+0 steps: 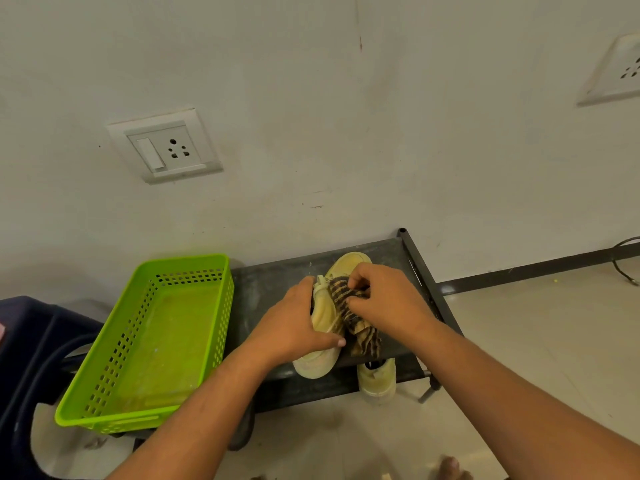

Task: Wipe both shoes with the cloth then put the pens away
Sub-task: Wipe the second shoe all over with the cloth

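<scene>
Both forearms (pixel 502 393) reach in from the bottom edge toward a dark rack (pixel 270 282) set against the wall. Left hand (pixel 298 323) grips a pale yellow shoe (pixel 323 317), fingers curled round its side and thumb across it. Right hand (pixel 388 299) pinches a striped cloth (pixel 360 327) bunched against that shoe's upper. A second shoe (pixel 349 263) lies just behind on the rack, and a third shoe (pixel 377 379) sits lower down. A green basket (pixel 187 263) stands just beside the rack on the left.
</scene>
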